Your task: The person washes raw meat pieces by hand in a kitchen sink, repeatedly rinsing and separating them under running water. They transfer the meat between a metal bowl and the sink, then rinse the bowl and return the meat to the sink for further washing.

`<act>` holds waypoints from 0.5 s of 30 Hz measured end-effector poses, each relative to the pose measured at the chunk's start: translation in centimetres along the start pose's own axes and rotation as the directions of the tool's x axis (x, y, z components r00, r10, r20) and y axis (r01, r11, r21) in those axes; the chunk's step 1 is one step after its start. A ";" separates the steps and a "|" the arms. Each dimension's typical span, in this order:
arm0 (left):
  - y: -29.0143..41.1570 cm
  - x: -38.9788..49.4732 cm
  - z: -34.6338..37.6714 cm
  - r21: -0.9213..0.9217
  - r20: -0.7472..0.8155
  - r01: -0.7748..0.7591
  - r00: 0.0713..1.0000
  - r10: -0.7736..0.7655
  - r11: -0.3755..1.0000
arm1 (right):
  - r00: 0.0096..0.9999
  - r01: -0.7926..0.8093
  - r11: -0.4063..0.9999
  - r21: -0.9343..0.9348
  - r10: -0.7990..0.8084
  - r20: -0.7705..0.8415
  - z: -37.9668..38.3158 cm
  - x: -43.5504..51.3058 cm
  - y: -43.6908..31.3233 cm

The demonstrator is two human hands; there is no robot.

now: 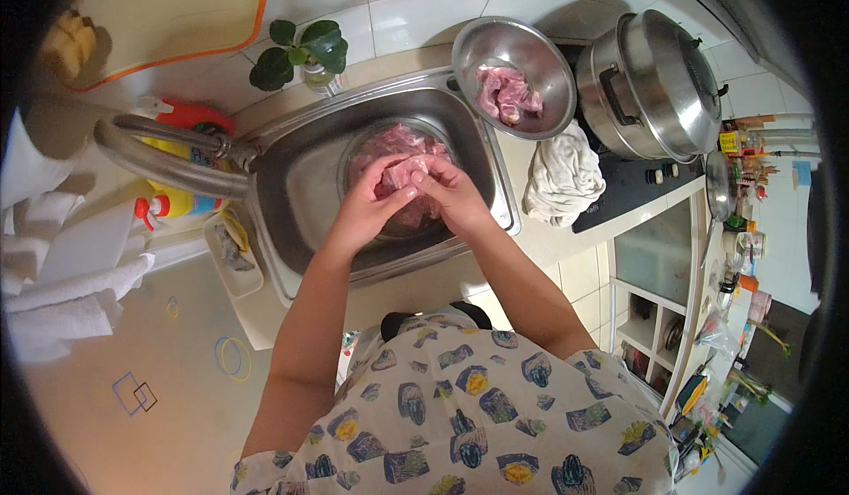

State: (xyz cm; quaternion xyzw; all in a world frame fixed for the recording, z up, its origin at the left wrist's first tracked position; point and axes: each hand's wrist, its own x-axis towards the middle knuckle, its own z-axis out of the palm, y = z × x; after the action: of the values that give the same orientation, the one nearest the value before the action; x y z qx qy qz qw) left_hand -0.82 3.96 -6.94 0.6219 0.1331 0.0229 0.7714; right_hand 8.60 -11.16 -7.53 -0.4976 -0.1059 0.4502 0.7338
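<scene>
Both my left hand (373, 204) and my right hand (454, 193) grip one piece of raw pink meat (402, 172) between thumbs and fingers. They are over a round bowl (346, 163) standing in the right part of the stainless steel sink (292, 230). More raw meat (398, 140) fills that bowl, partly hidden by my hands. To the right, a steel mixing bowl (557, 90) rests by the sink's back right corner, tilted in this view, with several strips of raw meat (507, 94) in it.
A curved faucet (179, 157) reaches in at the sink's left, near yellow detergent bottles (174, 204) and a small tray (232, 276). Right of the sink lie a crumpled white cloth (567, 175) and a black cooktop (637, 187) bearing a large steel steamer pot (643, 90). A potted plant (322, 41) stands behind.
</scene>
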 end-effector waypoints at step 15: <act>-8.9 1.8 -7.4 0.451 -0.427 0.326 0.896 -0.120 0.831 | 0.866 0.426 0.879 -0.215 -0.465 -0.183 -4.4 1.4 -11.1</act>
State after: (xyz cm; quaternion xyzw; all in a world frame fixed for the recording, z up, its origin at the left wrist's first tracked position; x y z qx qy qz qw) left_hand -1.97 9.41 -17.32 0.7669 0.3545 0.0152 0.5348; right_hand 18.26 -13.96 -0.88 -0.5678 -0.1703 0.1972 0.7808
